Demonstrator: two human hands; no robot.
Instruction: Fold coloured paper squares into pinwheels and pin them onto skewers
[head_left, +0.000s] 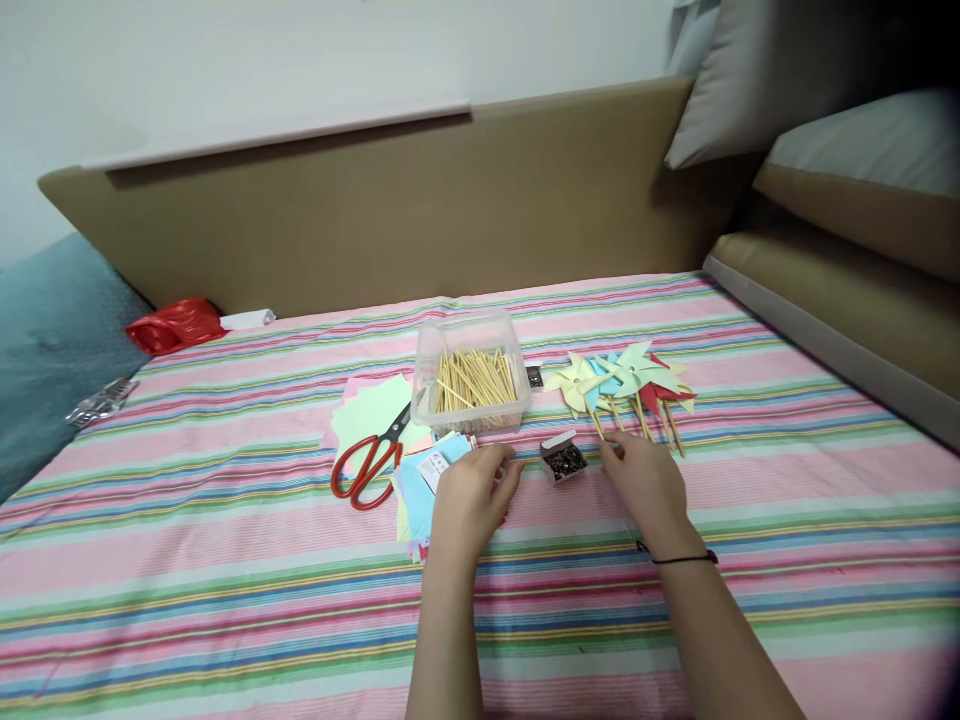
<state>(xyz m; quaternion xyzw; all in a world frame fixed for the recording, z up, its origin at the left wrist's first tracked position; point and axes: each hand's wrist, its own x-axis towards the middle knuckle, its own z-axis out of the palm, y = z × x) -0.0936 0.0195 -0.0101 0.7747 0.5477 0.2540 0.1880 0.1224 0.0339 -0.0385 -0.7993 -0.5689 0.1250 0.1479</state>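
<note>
My left hand (469, 497) hovers over the right edge of a stack of coloured paper squares (414, 500), thumb and forefinger curled with a gap between them and nothing visible held. At the lower end of a pinwheel's stick, my right hand (651, 488) has its fingertips closed; the yellow pinwheel (576, 383) lies with several others in light green, blue and red. Between my hands sits a small open box of metal fasteners (564, 460). Behind it stands a clear plastic container (469, 412) full of thin wooden sticks (480, 378).
Red-handled scissors (369, 470) rest on pale green sheets (369, 415) left of the container. A small dark item (534, 376) lies beside the container. At the far left are a red plastic bag (176, 325) and a clear packet (103, 402). Sofa cushions (847, 250) border the right.
</note>
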